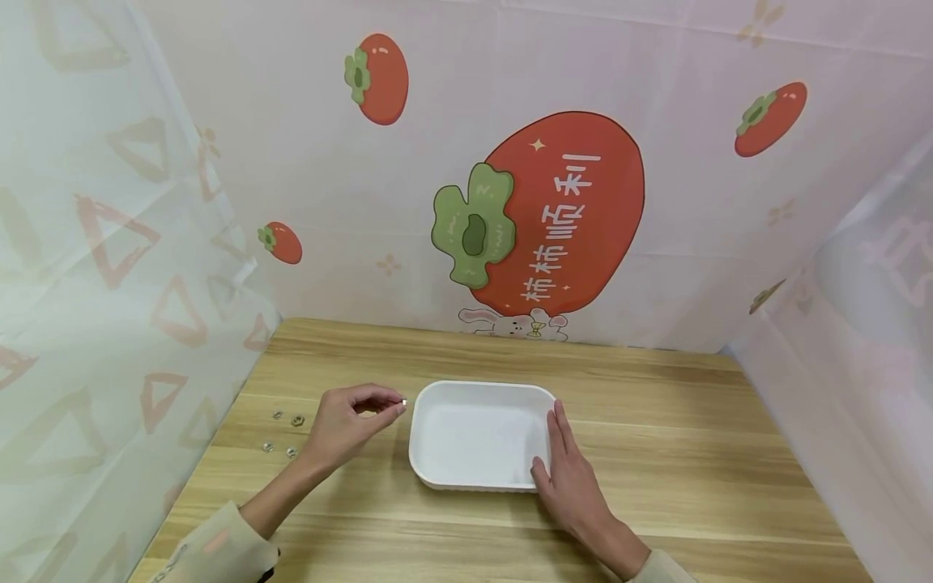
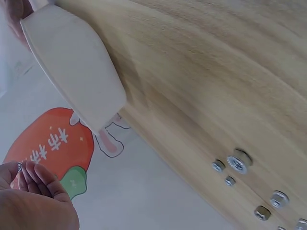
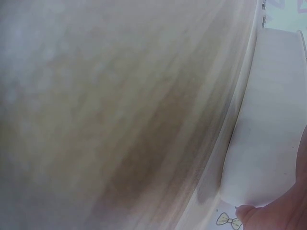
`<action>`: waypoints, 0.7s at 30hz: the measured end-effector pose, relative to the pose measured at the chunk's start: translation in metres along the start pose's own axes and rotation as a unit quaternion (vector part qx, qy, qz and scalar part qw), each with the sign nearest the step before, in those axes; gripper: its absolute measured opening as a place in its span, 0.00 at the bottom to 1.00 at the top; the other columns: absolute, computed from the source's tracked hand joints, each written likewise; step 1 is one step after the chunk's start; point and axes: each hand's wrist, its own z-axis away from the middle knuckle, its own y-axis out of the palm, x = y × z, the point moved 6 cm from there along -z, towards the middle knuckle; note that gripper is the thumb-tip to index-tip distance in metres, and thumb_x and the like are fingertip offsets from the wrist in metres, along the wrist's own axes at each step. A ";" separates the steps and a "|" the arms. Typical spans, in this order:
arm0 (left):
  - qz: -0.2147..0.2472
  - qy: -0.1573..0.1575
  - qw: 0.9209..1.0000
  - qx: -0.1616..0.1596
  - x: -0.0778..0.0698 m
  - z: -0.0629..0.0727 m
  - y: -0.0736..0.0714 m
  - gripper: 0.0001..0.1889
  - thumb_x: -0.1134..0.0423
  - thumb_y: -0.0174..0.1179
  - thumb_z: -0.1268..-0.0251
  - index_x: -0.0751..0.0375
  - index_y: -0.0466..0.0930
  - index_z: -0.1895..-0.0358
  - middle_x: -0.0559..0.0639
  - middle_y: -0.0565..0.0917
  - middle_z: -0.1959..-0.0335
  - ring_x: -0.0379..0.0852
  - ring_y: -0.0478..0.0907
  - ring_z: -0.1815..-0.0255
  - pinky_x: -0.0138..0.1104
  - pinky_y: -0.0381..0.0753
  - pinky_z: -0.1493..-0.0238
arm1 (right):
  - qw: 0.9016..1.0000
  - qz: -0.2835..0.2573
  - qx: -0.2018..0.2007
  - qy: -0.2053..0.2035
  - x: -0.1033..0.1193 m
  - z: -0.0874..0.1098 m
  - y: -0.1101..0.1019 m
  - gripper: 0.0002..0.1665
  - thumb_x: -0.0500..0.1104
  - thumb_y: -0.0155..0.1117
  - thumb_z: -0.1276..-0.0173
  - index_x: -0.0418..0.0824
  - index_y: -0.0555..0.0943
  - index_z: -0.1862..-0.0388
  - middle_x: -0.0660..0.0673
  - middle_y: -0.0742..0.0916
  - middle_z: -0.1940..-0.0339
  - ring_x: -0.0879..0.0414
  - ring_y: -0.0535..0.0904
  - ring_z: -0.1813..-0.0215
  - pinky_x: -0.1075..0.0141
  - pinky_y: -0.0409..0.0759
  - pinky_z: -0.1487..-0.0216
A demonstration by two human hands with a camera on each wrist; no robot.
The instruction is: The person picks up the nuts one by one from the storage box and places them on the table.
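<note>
Between thumb and forefinger, my left hand (image 1: 350, 425) pinches a small shiny metal nut (image 1: 404, 402), mostly hidden by the fingertips. It is just off the left end of a white rectangular dish (image 1: 477, 437), whose inside shows nothing in it. In the left wrist view the same hand (image 2: 41, 201) appears at the lower left, with a glint of metal at its fingertips. My right hand (image 1: 572, 478) holds the dish by its right end, the thumb over the near rim and fingers along the right edge. The right wrist view shows the dish's outer wall (image 3: 266, 115) and part of that hand.
Several loose metal nuts of different sizes, including a larger nut (image 1: 297, 420), lie on the wooden table (image 1: 678, 453) left of the left hand. The left wrist view shows these flanged nuts (image 2: 239, 161) closer. Printed cloth (image 1: 328, 178) hangs behind and beside the table.
</note>
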 end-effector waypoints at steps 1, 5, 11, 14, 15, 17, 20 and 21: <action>-0.003 -0.004 1.000 -0.002 0.001 0.001 -0.002 0.04 0.64 0.76 0.36 0.53 0.93 0.61 0.43 0.92 0.65 0.40 0.88 0.64 0.32 0.86 0.63 | 1.000 0.000 0.000 0.000 0.000 0.000 0.000 0.45 0.42 0.60 0.25 0.26 0.56 0.17 0.36 0.56 0.12 0.34 0.82 0.35 0.42 0.83 0.43; -0.008 -0.010 1.000 -0.006 0.004 0.003 -0.009 0.03 0.63 0.75 0.35 0.54 0.92 0.60 0.44 0.93 0.64 0.39 0.88 0.63 0.32 0.86 0.61 | 1.000 0.001 0.002 0.001 0.000 0.000 0.001 0.45 0.42 0.60 0.25 0.26 0.56 0.17 0.36 0.56 0.12 0.34 0.80 0.33 0.42 0.83 0.42; -0.009 -0.006 1.000 -0.018 0.007 0.005 -0.017 0.04 0.64 0.75 0.34 0.55 0.92 0.59 0.44 0.93 0.64 0.38 0.88 0.62 0.33 0.86 0.60 | 1.000 -0.001 0.001 0.002 -0.001 0.000 0.000 0.45 0.42 0.60 0.26 0.26 0.56 0.17 0.36 0.56 0.12 0.34 0.80 0.33 0.42 0.83 0.42; -0.015 -0.005 1.000 -0.026 0.008 0.008 -0.022 0.04 0.63 0.75 0.34 0.55 0.92 0.59 0.45 0.92 0.64 0.37 0.88 0.62 0.32 0.86 0.60 | 1.000 0.000 -0.001 0.000 -0.002 0.001 0.000 0.45 0.42 0.60 0.26 0.26 0.56 0.17 0.36 0.56 0.12 0.34 0.80 0.33 0.42 0.83 0.42; -0.016 -0.006 0.999 -0.028 0.009 0.008 -0.024 0.04 0.63 0.75 0.34 0.54 0.92 0.58 0.45 0.92 0.64 0.37 0.88 0.62 0.31 0.86 0.61 | 1.000 0.001 -0.002 0.000 -0.002 0.001 0.000 0.45 0.42 0.60 0.26 0.26 0.56 0.17 0.36 0.56 0.12 0.34 0.80 0.33 0.42 0.83 0.42; -0.023 -0.008 0.999 -0.032 0.010 0.010 -0.027 0.04 0.63 0.75 0.34 0.54 0.92 0.59 0.45 0.92 0.64 0.37 0.87 0.62 0.30 0.85 0.61 | 1.000 0.000 -0.003 0.000 -0.002 0.001 0.001 0.45 0.42 0.60 0.26 0.26 0.56 0.17 0.36 0.56 0.12 0.34 0.79 0.32 0.42 0.83 0.41; -0.030 -0.014 0.999 -0.035 0.012 0.014 -0.032 0.04 0.62 0.75 0.33 0.54 0.92 0.58 0.46 0.92 0.63 0.36 0.87 0.61 0.29 0.85 0.61 | 1.000 -0.001 -0.003 -0.002 -0.003 0.001 0.001 0.45 0.42 0.60 0.26 0.26 0.56 0.17 0.36 0.56 0.12 0.35 0.78 0.30 0.42 0.82 0.40; -0.030 -0.017 0.999 -0.035 0.012 0.015 -0.033 0.04 0.62 0.75 0.33 0.55 0.92 0.58 0.46 0.92 0.63 0.36 0.87 0.61 0.29 0.85 0.61 | 1.000 -0.002 -0.003 -0.003 -0.003 0.001 0.001 0.45 0.42 0.60 0.26 0.26 0.56 0.17 0.36 0.56 0.12 0.35 0.78 0.30 0.43 0.82 0.39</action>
